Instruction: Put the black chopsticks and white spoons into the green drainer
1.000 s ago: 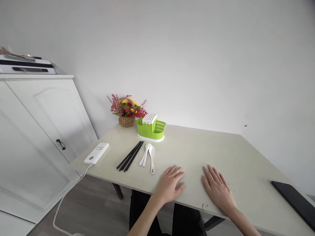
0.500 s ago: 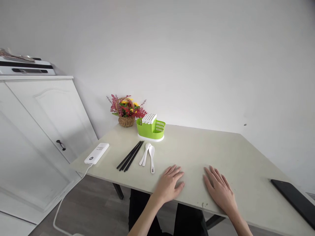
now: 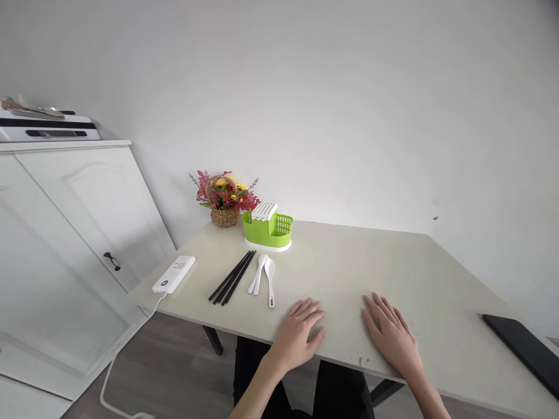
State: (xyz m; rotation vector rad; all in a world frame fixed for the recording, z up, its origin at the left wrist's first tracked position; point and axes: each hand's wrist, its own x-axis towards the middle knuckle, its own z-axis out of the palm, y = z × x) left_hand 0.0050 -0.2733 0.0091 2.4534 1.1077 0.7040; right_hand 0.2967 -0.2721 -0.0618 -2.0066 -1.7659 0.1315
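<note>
My left hand rests palm down near the table's front edge, fingers stretched out, holding nothing. To its right my right hand lies flat on the table in the same way, also holding nothing. Nearest my left hand are several white spoons, loosely grouped with their bowls pointing away from me. Left of them several black chopsticks lie side by side at a slant. Behind the spoons stands a green cutlery holder with a white slatted top and a white base.
A basket of artificial flowers stands at the back left against the wall. A white power bank with a cable lies at the left edge, a black phone at the far right. White cabinet stands left of the table.
My left hand has shifted very slightly, and the view has tilted a little. The objects on the table stay where they were.
</note>
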